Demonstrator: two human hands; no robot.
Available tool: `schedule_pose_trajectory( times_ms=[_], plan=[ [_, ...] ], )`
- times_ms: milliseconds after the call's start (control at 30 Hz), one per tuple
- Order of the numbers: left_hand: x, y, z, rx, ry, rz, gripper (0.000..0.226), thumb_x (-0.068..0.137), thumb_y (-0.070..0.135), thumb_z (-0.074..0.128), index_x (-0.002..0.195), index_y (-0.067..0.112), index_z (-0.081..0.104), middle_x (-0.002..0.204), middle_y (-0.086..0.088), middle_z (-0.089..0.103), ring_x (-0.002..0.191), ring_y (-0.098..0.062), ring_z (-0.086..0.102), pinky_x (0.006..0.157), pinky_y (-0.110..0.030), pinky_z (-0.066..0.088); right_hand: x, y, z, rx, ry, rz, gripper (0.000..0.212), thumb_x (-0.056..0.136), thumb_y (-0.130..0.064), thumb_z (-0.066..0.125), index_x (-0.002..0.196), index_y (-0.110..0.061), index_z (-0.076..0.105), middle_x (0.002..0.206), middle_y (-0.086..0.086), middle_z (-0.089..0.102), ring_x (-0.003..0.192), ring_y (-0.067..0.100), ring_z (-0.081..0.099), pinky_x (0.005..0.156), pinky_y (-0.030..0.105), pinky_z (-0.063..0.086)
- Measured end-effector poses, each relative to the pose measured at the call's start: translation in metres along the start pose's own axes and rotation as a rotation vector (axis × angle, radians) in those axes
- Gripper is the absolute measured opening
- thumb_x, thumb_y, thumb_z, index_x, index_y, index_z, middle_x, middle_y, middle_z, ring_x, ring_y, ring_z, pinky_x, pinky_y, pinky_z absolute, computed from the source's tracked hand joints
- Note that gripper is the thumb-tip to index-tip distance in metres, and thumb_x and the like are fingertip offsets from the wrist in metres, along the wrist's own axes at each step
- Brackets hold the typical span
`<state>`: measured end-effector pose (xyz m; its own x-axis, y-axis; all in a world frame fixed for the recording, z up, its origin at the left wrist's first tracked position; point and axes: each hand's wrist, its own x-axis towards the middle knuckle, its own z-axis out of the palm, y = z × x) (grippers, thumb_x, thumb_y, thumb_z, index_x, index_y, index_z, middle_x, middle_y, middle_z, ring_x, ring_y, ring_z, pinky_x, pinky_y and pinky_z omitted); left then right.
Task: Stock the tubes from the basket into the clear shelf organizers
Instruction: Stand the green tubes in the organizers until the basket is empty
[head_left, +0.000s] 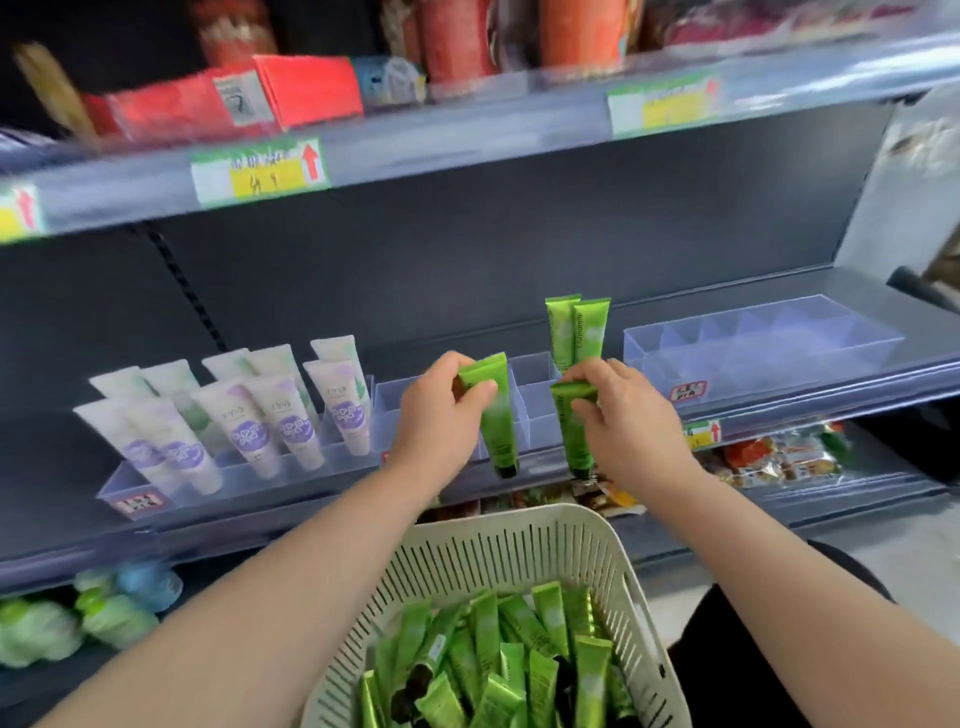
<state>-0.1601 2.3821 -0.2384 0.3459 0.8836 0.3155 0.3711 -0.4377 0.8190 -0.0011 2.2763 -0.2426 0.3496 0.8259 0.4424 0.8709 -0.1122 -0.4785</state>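
The left hand (441, 410), just left of frame centre, pinches the crimped flat end of a green tube (496, 421) between thumb and curled fingers, so the black cap hangs down. The right hand (626, 415), beside it, is clamped the same way on a second green tube (574, 436). Holding them by the crimp probably lets each one drop cap-first into a narrow slot and end up upright.

Both tubes hang in front of the middle organizer (530, 374) (its dividers show between the two hands). Two stocked tubes (576, 332) stand at the back of it, caps down and touching each other.

That makes four green tubes up at the shelf: two held and two placed. There are three clear organizers. The left organizer (156, 493) carries white and purple tubes (283, 410), ten as far as I can count, leaning back in two rows. The right organizer (753, 348), at centre right, holds nothing I can see.

At the bottom centre, the cream slotted basket (519, 525) holds loose green tubes (519, 670) in a jumbled heap, well over a dozen and too overlapped to count exactly.
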Motion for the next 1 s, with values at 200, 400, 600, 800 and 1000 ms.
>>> schedule_pose_trajectory(
  times_ms=[200,400,600,800,1000],
  plan=[
    [0.041,0.033,0.015,-0.083,0.187,0.082,0.02,0.086,0.009,0.057,0.089,0.029,0.055,0.079,0.006,0.062,0.079,-0.022,0.063,0.072,-0.048,0.055,0.035,0.004,-0.02,0.03,0.181,-0.032,0.022,0.088,-0.009,0.055,0.107,-0.021,0.057,0.105,0.001,0.06,0.096,0.027,0.052,0.064,0.035,0.041],
    [0.086,0.031,0.044,-0.025,0.126,0.072,0.019,0.089,0.006,0.054,0.091,0.026,0.056,0.079,0.009,0.058,0.079,-0.02,0.059,0.074,-0.048,0.055,0.06,0.023,-0.017,0.036,0.165,-0.039,0.022,0.09,-0.012,0.054,0.108,-0.023,0.055,0.104,-0.002,0.056,0.093,0.023,0.052,0.061,0.032,0.039],
    [0.13,0.012,0.067,0.129,-0.002,0.008,0.019,0.091,0.008,0.051,0.091,0.026,0.056,0.082,0.005,0.057,0.073,-0.016,0.054,0.062,-0.031,0.048,0.075,0.04,-0.011,0.096,0.149,-0.041,0.021,0.09,-0.012,0.055,0.108,-0.023,0.055,0.1,-0.006,0.052,0.074,0.013,0.043,0.06,0.029,0.034],
    [0.143,-0.005,0.078,0.192,-0.061,-0.028,0.019,0.091,0.007,0.052,0.087,0.026,0.055,0.081,0.009,0.056,0.07,-0.005,0.05,0.057,-0.023,0.039,0.089,0.041,-0.003,0.114,0.169,-0.047,0.02,0.09,-0.011,0.056,0.107,-0.023,0.055,0.098,-0.009,0.052,0.069,0.012,0.043,0.057,0.026,0.033],
    [0.132,-0.012,0.066,0.132,-0.077,-0.036,0.033,0.09,0.004,0.056,0.114,0.026,0.055,0.115,0.007,0.06,0.106,-0.014,0.057,0.091,-0.033,0.048,0.108,0.028,0.007,0.083,0.114,-0.062,0.019,0.09,-0.013,0.054,0.107,-0.021,0.055,0.098,-0.004,0.055,0.079,0.017,0.051,0.063,0.036,0.046]
  ],
)
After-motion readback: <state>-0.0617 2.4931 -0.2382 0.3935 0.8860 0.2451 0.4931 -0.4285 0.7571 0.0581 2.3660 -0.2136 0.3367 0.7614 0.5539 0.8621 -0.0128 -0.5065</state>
